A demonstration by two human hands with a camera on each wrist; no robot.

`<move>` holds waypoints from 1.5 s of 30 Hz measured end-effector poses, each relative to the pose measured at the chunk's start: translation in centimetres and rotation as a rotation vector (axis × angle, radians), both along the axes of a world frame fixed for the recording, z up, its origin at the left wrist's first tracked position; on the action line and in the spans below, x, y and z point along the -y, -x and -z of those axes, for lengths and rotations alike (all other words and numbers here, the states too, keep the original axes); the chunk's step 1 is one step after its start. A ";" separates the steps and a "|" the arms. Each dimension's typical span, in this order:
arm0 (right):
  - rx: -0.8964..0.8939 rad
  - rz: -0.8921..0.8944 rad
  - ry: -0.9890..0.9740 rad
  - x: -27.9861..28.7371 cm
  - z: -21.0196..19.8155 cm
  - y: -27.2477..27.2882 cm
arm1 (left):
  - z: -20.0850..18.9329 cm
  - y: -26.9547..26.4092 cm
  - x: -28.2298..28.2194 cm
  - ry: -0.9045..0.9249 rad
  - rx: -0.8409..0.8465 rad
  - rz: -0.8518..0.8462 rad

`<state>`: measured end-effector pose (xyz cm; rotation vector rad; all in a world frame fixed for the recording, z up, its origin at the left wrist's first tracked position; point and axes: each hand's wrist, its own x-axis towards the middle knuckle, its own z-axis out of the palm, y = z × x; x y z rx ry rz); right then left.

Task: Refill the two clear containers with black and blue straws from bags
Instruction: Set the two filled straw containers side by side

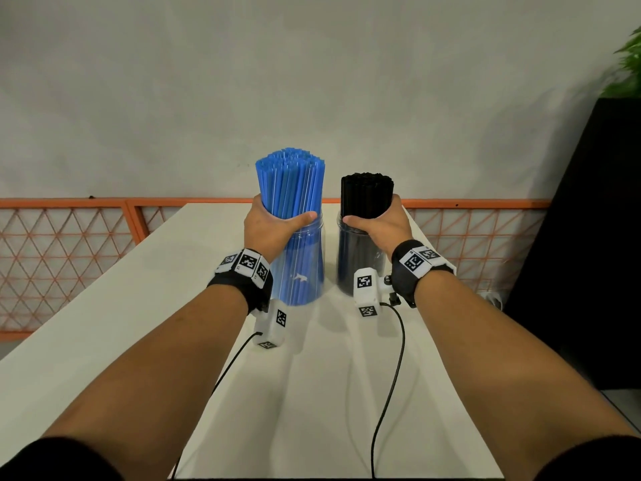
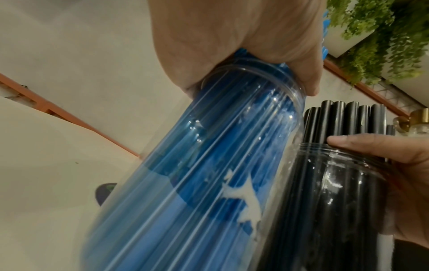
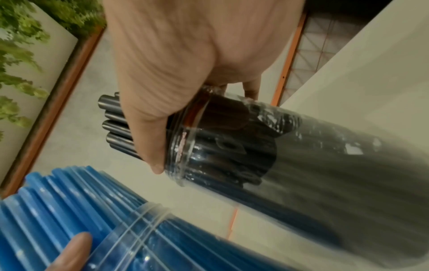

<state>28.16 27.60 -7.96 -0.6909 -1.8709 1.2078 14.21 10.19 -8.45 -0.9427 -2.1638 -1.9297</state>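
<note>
Two clear containers stand side by side on the white table [image 1: 138, 307]. The left container [image 1: 305, 265] is packed with blue straws [image 1: 291, 182] that rise well above its rim. My left hand [image 1: 274, 227] grips the blue bundle just above that rim [image 2: 250, 77]. The right container [image 1: 360, 258] holds black straws [image 1: 367, 194], and my right hand [image 1: 378, 220] grips this bundle at the container's mouth [image 3: 183, 146]. In the wrist views the lower parts of both containers are blurred. No bags are in view.
An orange mesh railing [image 1: 69, 244] runs behind the table against a grey wall. A black planter [image 1: 589, 237] with green leaves [image 1: 627, 64] stands at the right. Cables from the wrist cameras [image 1: 388, 376] trail over the table's near part.
</note>
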 end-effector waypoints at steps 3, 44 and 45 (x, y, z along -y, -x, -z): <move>-0.024 0.018 0.018 -1.3 0.3 -1.1 | 0.0 -0.7 -1.2 0.010 0.001 0.026; -0.124 0.048 0.045 -13.4 1.9 3.9 | 0.3 5.5 -14.8 0.037 -0.036 0.150; -0.128 0.043 0.046 -13.5 1.9 3.9 | 0.3 5.6 -14.9 0.037 -0.037 0.155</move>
